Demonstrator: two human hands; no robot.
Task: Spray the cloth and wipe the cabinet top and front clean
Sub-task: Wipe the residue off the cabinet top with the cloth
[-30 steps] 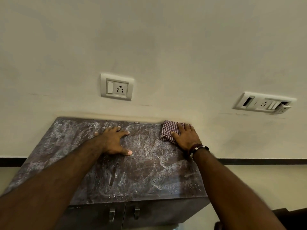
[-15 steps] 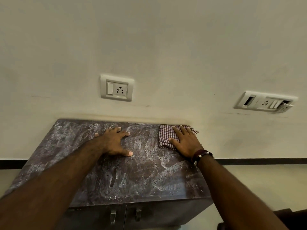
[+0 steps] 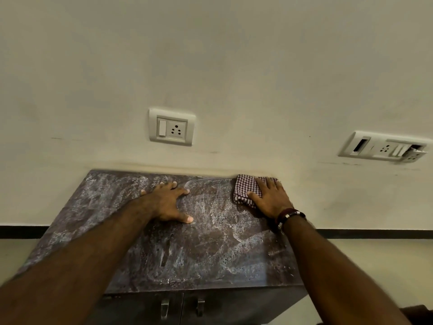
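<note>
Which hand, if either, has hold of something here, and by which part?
Neither grips anything. The right hand presses flat on the checked cloth's right part; the left hand rests on the cabinet top.

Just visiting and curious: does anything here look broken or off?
Yes. The right-hand wall socket plate looks damaged: its right end hangs loose and askew. The cabinet top is streaked with whitish smears.

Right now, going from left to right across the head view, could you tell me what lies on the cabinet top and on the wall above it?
Cabinet top: left hand → checked cloth → right hand. Wall: socket plate → broken socket plate.
</note>
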